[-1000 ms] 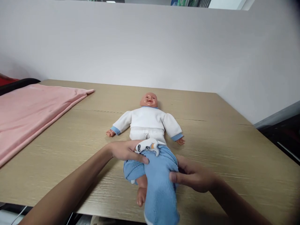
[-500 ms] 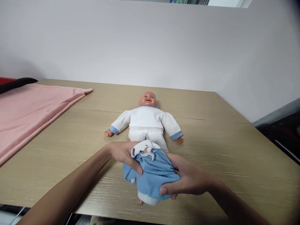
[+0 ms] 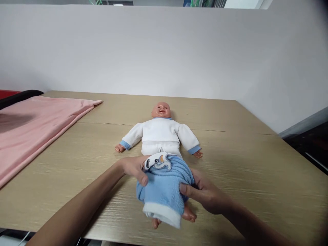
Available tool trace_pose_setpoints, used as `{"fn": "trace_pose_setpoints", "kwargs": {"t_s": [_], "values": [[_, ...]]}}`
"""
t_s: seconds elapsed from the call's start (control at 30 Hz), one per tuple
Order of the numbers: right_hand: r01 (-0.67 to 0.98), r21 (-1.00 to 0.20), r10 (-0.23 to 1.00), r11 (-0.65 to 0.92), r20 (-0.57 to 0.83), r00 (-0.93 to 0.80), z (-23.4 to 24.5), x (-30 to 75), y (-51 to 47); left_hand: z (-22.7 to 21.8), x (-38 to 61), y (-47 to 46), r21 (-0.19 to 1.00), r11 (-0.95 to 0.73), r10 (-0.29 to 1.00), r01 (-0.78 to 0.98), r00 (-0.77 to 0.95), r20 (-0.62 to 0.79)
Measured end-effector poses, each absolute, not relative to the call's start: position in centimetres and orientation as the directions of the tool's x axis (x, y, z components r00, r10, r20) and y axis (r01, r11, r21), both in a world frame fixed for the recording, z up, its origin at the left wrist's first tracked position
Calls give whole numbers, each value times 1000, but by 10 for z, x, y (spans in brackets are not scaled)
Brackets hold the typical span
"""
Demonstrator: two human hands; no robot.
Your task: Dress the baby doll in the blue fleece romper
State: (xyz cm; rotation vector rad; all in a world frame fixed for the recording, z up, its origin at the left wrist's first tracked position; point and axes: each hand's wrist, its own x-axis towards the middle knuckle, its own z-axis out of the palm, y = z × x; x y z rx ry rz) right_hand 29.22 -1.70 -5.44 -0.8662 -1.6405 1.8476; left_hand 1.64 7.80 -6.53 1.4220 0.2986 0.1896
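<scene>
The doll (image 3: 161, 130) lies face up in the middle of the desk (image 3: 246, 153), head to the far side; the blue pants (image 3: 164, 186) are bunched over its legs at the near side, feet showing beyond them; the left hand (image 3: 135, 169) grasps their left edge, the right hand (image 3: 208, 193) grips their right side, thumb on top; a pink cloth (image 3: 46, 126) lies at left.

On your left a pink cloth (image 3: 51, 126) lies on the wooden table (image 3: 243, 164) beside a curved black bar (image 3: 22, 97) and something red (image 3: 8, 93), while a pale wall (image 3: 153, 51) rises behind and a dark object (image 3: 314, 145) sits at your far right.
</scene>
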Motion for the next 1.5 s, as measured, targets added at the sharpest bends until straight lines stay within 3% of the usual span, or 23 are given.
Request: {"fn": "trace_pose_setpoints", "kwargs": {"t_s": [0.1,0.23,0.3,0.37,0.47,0.57,0.73,0.87,0.97,1.07,1.13,1.23,1.4,1.5], "values": [[86,-981,682,-174,-184,-707,-36,291,-19,-65,19,77,985,162,210,64,973,-98],[79,-975,576,-209,-188,-795,-18,287,-23,-67,15,76,987,145,249,72,963,-107],[92,-973,683,-211,-215,-698,-21,282,-27,-64,14,74,988,133,325,75,939,-115],[135,-978,859,-161,-206,-469,-29,278,-32,-59,16,71,991,110,393,76,912,-114],[357,-930,990,90,45,-133,-38,276,-40,-49,26,64,994,99,457,53,884,-92],[615,-754,965,232,258,-48,-36,280,-48,-41,37,55,989,148,471,-6,880,-65],[660,-751,998,-13,-52,-40,-25,285,-63,-30,49,38,990,49,489,131,861,-139],[660,-749,981,-60,-167,-100,-24,286,-76,-30,57,27,981,-78,568,179,816,-104],[829,-544,977,-128,-214,10,-29,284,-86,-35,64,19,962,-169,637,217,769,-62],[936,-295,958,-190,-264,112,-34,283,-91,-42,71,12,874,-295,718,386,693,-63],[947,-261,949,-189,-295,108,-37,284,-92,-46,75,8,809,-348,739,474,669,-74],[923,-364,972,-125,-233,40,-41,292,-89,-49,78,5,754,-413,726,511,684,-66],[654,-750,963,-95,-235,-129,-53,307,-84,-50,79,2,634,-567,679,525,734,0],[482,-861,959,-161,-252,-131,-64,306,-86,-49,76,2,696,-551,659,461,751,24]]}}
